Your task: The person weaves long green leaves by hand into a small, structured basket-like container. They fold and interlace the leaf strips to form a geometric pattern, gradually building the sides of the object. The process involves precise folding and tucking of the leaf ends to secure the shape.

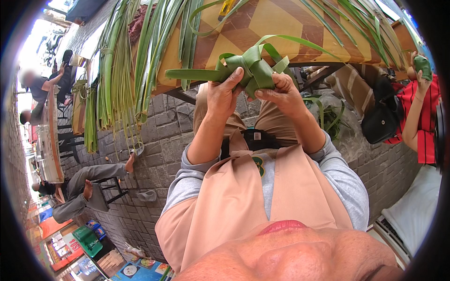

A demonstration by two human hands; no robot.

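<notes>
A partly woven piece of green palm leaf strips (251,66) is held up between my two hands, above my lap and at the near edge of the patterned wooden table (281,21). My left hand (225,91) grips its left side, the thumb pressed on the weave. On its right lower side, my right hand (281,93) pinches the folded strips between thumb and fingers. One loose strip end points left and a long one curves off to the right over the table. A yellow cutter knife (225,8) lies at the table's far side.
Bundles of long palm leaves (119,63) hang over the table's left edge; more leaves (369,28) lie at its right. A clear plastic bag with leaf scraps (332,119) stands right of my legs. At right, another person's hand (422,82) holds a green woven piece.
</notes>
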